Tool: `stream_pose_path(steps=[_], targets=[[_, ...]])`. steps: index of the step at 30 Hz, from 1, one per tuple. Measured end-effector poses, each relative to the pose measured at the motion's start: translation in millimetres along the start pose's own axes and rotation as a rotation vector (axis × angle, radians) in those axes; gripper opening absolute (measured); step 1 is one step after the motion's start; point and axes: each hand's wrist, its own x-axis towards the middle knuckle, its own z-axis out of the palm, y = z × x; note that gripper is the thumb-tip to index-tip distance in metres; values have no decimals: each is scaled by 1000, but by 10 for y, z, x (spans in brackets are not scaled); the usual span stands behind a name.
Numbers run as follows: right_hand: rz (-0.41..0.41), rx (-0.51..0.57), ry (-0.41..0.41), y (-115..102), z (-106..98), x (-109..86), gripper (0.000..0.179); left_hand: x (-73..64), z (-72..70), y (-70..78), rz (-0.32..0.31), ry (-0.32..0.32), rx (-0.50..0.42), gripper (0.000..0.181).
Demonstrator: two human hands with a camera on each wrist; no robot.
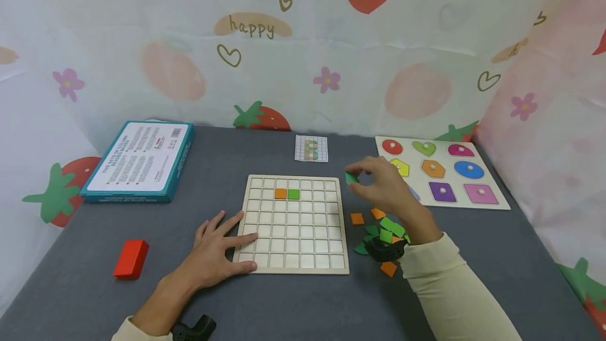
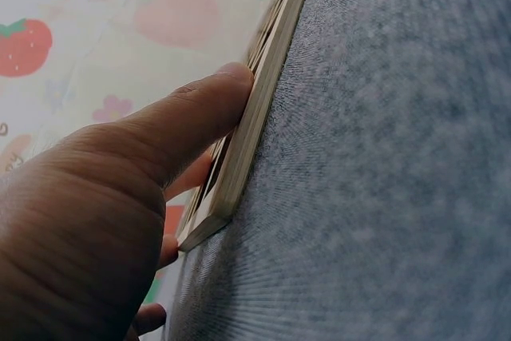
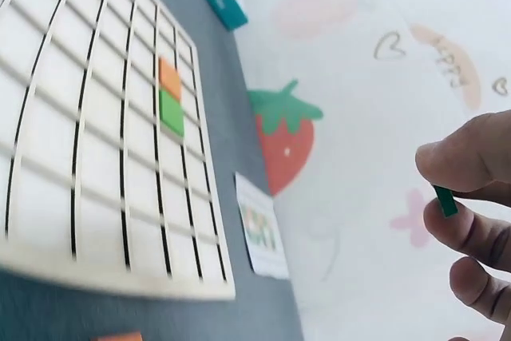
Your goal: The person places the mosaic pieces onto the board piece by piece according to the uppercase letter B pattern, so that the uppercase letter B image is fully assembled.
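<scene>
Dark-green piece (image 1: 351, 178) sits pinched between fingers of right hand (image 1: 384, 186), 2 o'clock from grid board (image 1: 291, 270). Left hand (image 1: 215, 251), fingers spread wide, touches grid board at 8-9 o'clock. Loose tiles (image 1: 389, 224) lie on counter (image 1: 284, 309) at 3 o'clock.

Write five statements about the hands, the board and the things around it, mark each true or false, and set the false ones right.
1. The right hand pinches a dark green piece. True.
2. The left hand touches the right edge of the gridded board. False: it touches the left edge.
3. An orange piece and a light green piece sit side by side in the grid. True.
4. The loose pieces beside the board are all orange. False: there are green ones among them too.
5. The red block lies to the left of the board. True.
</scene>
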Motion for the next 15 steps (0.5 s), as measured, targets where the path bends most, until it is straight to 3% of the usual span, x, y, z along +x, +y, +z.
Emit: stream_pose_path(steps=[6,15], targets=[[53,40,28,-102,182,118,26,-3,0,-6,6,4,1,62],[188,116,2,-113,497,250,27,2,7,-8,14,6,3,62]])
